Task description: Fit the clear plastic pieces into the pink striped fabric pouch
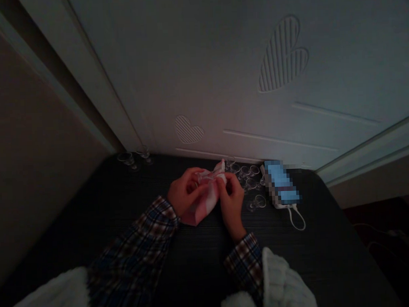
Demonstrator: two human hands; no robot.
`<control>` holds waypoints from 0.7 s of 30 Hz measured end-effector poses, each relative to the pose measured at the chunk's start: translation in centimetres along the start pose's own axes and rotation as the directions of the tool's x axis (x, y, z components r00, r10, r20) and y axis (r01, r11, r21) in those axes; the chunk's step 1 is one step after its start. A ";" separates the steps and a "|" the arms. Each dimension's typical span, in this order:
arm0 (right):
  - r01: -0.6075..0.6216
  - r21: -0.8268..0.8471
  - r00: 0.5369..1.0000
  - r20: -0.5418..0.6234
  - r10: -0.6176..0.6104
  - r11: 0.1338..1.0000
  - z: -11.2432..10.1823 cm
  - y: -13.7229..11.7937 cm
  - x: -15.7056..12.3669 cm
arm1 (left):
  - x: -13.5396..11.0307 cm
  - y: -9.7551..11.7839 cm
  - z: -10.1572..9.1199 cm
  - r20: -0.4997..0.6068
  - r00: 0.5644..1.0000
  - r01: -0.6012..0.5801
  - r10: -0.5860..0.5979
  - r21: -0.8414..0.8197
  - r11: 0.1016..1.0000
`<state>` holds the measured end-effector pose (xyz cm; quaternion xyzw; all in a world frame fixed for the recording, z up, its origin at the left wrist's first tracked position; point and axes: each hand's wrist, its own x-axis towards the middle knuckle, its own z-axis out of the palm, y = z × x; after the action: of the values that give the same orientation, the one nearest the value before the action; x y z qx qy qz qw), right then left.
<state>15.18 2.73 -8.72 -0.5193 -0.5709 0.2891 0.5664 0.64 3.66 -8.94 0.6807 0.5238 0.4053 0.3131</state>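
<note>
My left hand (184, 192) is closed, fingers curled round a small clear stemmed cup (200, 176), only part of which shows. A pink and white cloth (209, 197) bunches between both hands and hangs below them toward the tabletop. My right hand (231, 197) is closed too, its thumb and fingers pinching the upper part of the cloth. Just beyond it stands a cluster of similar clear stemmed cups (246, 171). One more clear cup (258, 202) is nearer to me, right of my right hand.
Two clear cups (127, 159) stand at the far left corner of the dark table (194, 257). A lit phone (282, 182) with a white cable (302, 221) lies at the right. A white panel (222, 81) with raised hearts rises behind the table.
</note>
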 end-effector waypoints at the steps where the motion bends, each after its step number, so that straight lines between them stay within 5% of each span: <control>1: 0.000 0.005 1.000 0.003 0.000 1.000 0.0 0.0 0.1 | 0.0 -0.1 0.1 -0.014 1.000 -0.001 0.001 0.003 1.000; 8: 0.020 0.032 1.000 -0.020 -0.019 0.999 0.4 0.4 0.3 | 0.7 -0.1 0.3 -0.034 0.999 -0.032 0.032 0.001 0.999; 12: 0.014 0.065 0.997 -0.072 -0.010 0.998 0.1 0.8 0.5 | 1.7 0.0 0.3 -0.008 0.987 -0.159 0.162 0.138 0.977; 17: 0.046 0.186 0.989 -0.146 -0.019 0.982 -0.3 0.9 0.8 | 3.7 0.8 -0.7 0.134 0.911 -0.408 0.389 0.422 0.810; 21: 0.069 0.204 0.993 -0.110 -0.047 0.976 0.0 0.3 0.4 | 5.2 1.9 -1.3 0.124 0.862 -0.487 0.491 0.469 0.736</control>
<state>15.29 3.17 -8.89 -0.4549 -0.5221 0.3031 0.6547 0.99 8.23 -5.50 0.8487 0.4121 0.3312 0.0126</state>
